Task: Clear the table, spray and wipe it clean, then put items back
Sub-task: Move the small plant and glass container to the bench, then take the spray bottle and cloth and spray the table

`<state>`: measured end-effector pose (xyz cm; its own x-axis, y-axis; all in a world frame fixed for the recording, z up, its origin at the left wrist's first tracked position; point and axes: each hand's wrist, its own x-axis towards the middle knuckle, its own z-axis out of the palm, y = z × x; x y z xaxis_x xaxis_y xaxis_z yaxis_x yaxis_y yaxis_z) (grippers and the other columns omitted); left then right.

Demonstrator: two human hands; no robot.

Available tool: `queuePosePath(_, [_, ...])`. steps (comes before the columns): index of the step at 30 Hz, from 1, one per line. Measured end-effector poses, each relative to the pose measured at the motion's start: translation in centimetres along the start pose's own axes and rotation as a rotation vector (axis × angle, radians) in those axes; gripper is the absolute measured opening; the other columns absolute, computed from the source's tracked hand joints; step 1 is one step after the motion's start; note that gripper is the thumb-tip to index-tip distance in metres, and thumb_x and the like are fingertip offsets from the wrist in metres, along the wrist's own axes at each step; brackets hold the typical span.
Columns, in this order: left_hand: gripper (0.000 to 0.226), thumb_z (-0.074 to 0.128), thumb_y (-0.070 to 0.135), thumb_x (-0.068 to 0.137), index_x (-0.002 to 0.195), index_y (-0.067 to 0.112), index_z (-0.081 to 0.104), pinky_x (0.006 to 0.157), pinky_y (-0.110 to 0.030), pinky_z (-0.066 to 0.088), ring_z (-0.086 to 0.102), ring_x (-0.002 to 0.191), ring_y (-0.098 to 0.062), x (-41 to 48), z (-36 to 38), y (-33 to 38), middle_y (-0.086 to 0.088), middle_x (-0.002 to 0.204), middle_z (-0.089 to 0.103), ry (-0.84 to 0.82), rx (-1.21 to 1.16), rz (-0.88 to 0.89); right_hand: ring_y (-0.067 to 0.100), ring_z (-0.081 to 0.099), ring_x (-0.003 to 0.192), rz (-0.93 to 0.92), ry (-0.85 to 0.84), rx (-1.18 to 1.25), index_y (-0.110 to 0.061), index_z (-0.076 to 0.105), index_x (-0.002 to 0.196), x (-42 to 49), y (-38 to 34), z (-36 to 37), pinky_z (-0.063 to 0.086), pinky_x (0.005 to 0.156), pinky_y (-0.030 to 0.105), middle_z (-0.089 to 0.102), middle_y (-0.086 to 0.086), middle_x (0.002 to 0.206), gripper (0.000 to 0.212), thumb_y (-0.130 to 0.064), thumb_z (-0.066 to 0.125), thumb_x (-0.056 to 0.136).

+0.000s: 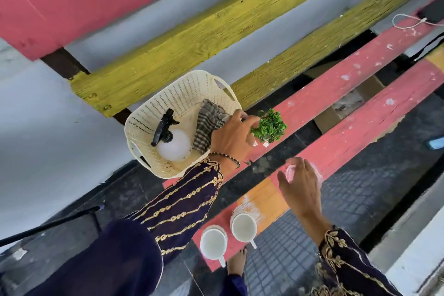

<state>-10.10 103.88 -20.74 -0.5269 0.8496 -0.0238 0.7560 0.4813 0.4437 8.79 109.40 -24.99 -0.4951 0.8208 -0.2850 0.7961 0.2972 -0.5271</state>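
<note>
While right fingers (pixel 303 164) hover spread, left fingers (pixel 249 120) pinch the plant (pixel 272 126) beside the basket (pixel 182 79).

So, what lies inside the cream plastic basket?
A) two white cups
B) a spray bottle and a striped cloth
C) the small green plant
B: the spray bottle and striped cloth lie in the basket, while the white cups and small green plant are outside it.
</note>
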Motion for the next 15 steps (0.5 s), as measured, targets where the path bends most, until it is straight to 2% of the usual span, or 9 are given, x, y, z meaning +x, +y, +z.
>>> queuePosePath(3, [0.034, 0.054, 0.022, 0.093, 0.126, 0.026, 0.057, 0.067, -0.026, 0.048, 0.059, 0.106, -0.016, -1.6, -2.4, -1.4, 0.002, 0.122, 0.057, 0.067, -0.048, -0.018, 0.028, 0.062, 0.103, -0.155, 0.048, 0.106, -0.007, 0.059, 0.12, 0.0, -4.2, 1.4, 0.053, 0.088, 0.044, 0.062, 0.004, 0.107, 0.029, -0.015, 0.066, 0.093])
queuePosePath(5, [0.031, 0.055, 0.025, 0.091, 0.121, 0.027, 0.06, 0.066, -0.027, 0.05, 0.063, 0.101, -0.016, -2.8, -4.1, -2.7, 0.004, 0.117, 0.063, 0.141, -0.074, -0.055, 0.02, 0.066, 0.094, -0.3, 0.087, 0.189, -0.011, 0.061, 0.119, -0.3, -7.4, 2.4, 0.06, 0.078, 0.043, 0.066, 0.0, 0.108, 0.026, -0.016, 0.065, 0.094])
queuePosePath(8, [0.025, 0.057, 0.031, 0.088, 0.111, 0.028, 0.064, 0.063, -0.03, 0.055, 0.069, 0.088, -0.017, -4.9, -6.5, -5.0, 0.006, 0.103, 0.071, 0.263, -0.118, -0.145, 0.014, 0.068, 0.084, -0.459, 0.087, 0.261, -0.011, 0.061, 0.122, -0.5, -12.0, 4.2, 0.062, 0.069, 0.04, 0.069, 0.003, 0.112, 0.03, -0.019, 0.068, 0.094])
queuePosePath(9, [0.023, 0.057, 0.033, 0.088, 0.109, 0.028, 0.064, 0.062, -0.029, 0.054, 0.069, 0.082, -0.015, -5.6, -7.2, -6.0, 0.008, 0.097, 0.072, 0.298, -0.132, -0.189, 0.018, 0.069, 0.089, -0.488, 0.063, 0.267, -0.009, 0.06, 0.125, -0.5, -13.5, 5.1, 0.061, 0.073, 0.041, 0.069, 0.005, 0.115, 0.036, -0.018, 0.071, 0.092])
queuePosePath(11, [0.018, 0.059, 0.032, 0.087, 0.103, 0.029, 0.064, 0.061, -0.027, 0.052, 0.067, 0.074, -0.012, -7.0, -8.4, -7.7, 0.01, 0.086, 0.071, 0.347, -0.192, -0.31, 0.027, 0.065, 0.109, -0.502, -0.016, 0.25, -0.005, 0.053, 0.135, -0.2, -16.0, 7.3, 0.057, 0.09, 0.043, 0.064, 0.011, 0.126, 0.055, -0.015, 0.077, 0.086])
queuePosePath(13, [0.015, 0.061, 0.028, 0.085, 0.1, 0.027, 0.064, 0.061, -0.028, 0.052, 0.065, 0.071, -0.014, -8.2, -9.2, -9.6, 0.008, 0.078, 0.07, 0.386, -0.253, -0.429, 0.03, 0.05, 0.131, -0.444, -0.13, 0.228, -0.005, 0.039, 0.147, 0.7, -18.4, 9.5, 0.047, 0.105, 0.04, 0.053, 0.014, 0.143, 0.079, -0.018, 0.081, 0.082])
queuePosePath(15, [0.015, 0.061, 0.021, 0.084, 0.099, 0.022, 0.063, 0.064, -0.03, 0.054, 0.067, 0.071, -0.02, -9.0, -9.5, -11.4, 0.003, 0.074, 0.07, 0.396, -0.314, -0.497, 0.029, 0.04, 0.14, -0.401, -0.234, 0.225, -0.003, 0.029, 0.151, 1.8, -20.1, 11.6, 0.039, 0.108, 0.035, 0.043, 0.016, 0.151, 0.093, -0.022, 0.085, 0.08])
